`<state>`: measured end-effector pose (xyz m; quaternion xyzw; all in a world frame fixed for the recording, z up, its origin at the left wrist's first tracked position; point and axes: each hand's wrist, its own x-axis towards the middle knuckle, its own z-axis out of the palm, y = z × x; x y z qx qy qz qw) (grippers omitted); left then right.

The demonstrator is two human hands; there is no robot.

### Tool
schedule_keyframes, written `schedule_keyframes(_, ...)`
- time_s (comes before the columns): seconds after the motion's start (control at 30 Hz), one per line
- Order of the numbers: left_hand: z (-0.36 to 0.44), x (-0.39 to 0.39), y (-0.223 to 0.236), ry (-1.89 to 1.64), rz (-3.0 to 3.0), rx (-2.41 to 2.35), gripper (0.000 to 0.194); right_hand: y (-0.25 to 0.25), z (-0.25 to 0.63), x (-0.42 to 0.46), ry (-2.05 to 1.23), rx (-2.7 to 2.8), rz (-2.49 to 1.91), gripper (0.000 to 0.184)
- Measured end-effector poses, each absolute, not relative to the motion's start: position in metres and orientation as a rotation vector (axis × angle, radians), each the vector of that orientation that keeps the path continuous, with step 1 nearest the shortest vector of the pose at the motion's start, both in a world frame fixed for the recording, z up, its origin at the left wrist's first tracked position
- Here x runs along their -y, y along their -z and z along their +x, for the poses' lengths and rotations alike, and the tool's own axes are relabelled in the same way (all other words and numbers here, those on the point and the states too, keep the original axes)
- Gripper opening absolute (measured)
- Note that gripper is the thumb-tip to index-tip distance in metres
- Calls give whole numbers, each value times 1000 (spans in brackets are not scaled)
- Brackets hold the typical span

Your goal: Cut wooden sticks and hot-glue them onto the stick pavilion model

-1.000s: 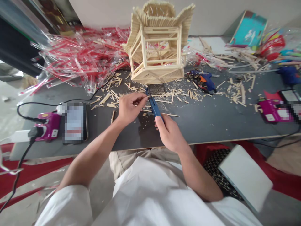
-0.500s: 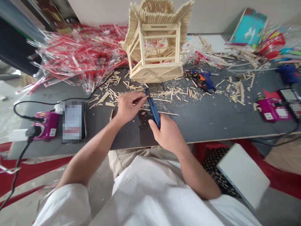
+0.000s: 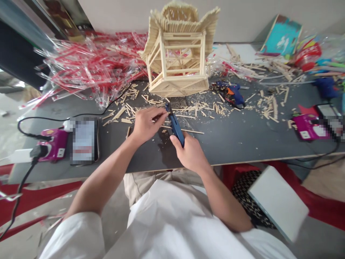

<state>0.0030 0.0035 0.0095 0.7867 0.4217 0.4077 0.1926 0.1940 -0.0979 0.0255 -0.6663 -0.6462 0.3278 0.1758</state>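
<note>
Blue tool (image 3: 176, 127) is clamped in R hand (image 3: 192, 153) by its near end, long axis running fwd & a bit L, so its far tip sits right by L hand (image 3: 147, 124), whose fingertips are pinched together; can't tell what's btwn them. Stick model (image 3: 185, 77) stands just past the tip, w/ wood scraps (image 3: 196, 109) about; desk (image 3: 229, 144) has open room R of R hand, front edge near R wrist.

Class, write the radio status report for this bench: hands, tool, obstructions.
Right hand gripping slim blue tool. Left hand pinched at its dark tip, contents too small to tell. Possible clutter: pale wooden offcuts scattered over dark grey tabletop.
</note>
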Motion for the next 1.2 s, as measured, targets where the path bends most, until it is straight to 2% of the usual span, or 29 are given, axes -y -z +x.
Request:
schedule_keyframes(0.13,2,0,-15,-1181,2267,-1190,16,-24,192,101,-926,1829,-1892,43)
schedule_keyframes(0.47,7,2,-16,-1235,2299,-1082,14,-25,192,102,-771,1707,-1846,47)
schedule_keyframes(0.67,-15,-6,-26,-953,2253,-1080,16,-19,214,114,-881,1566,-1844,56)
schedule_keyframes(1.0,-30,-17,-25,-534,2445,-835,21,-9,277,135,-606,1424,-1921,57)
schedule_keyframes(1.2,-30,-18,-22,-397,2387,-865,21,0,314,135,-594,1186,-1923,63)
